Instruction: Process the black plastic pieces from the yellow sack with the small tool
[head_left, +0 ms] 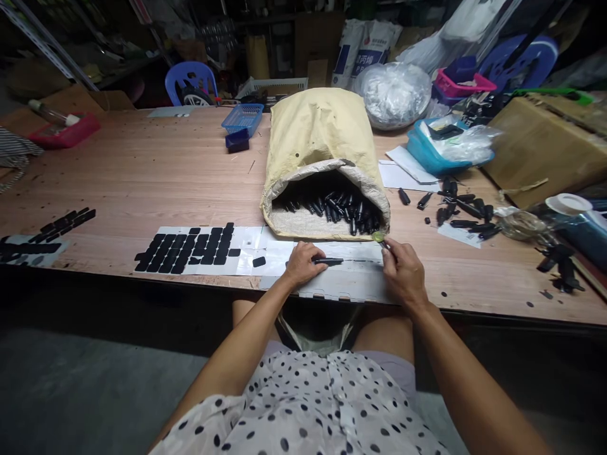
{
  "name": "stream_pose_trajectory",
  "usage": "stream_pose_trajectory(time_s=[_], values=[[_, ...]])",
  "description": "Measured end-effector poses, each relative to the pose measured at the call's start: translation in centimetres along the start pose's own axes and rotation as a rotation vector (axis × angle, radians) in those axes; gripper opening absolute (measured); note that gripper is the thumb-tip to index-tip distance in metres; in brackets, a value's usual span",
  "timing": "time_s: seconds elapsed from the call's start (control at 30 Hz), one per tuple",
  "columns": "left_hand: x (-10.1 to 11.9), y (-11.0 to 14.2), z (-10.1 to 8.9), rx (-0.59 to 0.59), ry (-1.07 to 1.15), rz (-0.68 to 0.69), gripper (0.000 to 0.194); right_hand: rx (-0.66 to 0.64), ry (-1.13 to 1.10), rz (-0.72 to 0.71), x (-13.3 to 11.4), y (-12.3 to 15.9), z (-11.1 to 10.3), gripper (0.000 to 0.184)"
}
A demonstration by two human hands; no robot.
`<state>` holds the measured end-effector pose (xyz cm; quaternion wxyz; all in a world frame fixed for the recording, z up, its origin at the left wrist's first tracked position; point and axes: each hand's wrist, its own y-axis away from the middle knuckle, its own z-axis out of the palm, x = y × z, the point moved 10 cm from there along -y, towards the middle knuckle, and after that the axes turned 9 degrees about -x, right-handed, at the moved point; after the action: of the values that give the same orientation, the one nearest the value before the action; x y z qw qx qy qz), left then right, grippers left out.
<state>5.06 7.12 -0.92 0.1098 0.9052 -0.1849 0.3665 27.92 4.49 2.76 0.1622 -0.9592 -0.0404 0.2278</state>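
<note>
While my left hand (305, 264) rests low on the pale sheet (341, 287), its thumb and fingers close on one end of a slim black piece (332, 261), apparently to keep it from sliding; my right hand (405, 270), just beyond the other end, has its fingers clamped round a slender object (386, 244) whose greenish round tip points away from me, a hold that seems chosen for fine control. Directly ahead on the wooden tabletop (156, 158), a yellow sack (317, 126) lies with its mouth towards me, probably to put the glossy black parts (353, 212) inside within reach; to my left, flat black tabs (222, 243) sit in close rows on white paper (244, 243), perhaps for order, one loose tab (258, 261) beside them; to my right, dark parts (467, 210) lie scattered near a blue basin (427, 155).
</note>
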Motion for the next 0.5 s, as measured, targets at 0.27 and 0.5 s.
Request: stream_pose_trajectory(time_s=[0.27, 0.5], values=[[-0.4, -0.3, 0.2, -0.011, 0.04, -0.107, 0.016, -0.132, -0.273, -0.131, -8.2, 1.7, 2.0, 0.034], [-0.2, -0.5, 0.4, -0.016, 0.027, -0.112, 0.008, -0.112, -0.197, -0.224, -10.3, 3.3, 2.7, 0.034]])
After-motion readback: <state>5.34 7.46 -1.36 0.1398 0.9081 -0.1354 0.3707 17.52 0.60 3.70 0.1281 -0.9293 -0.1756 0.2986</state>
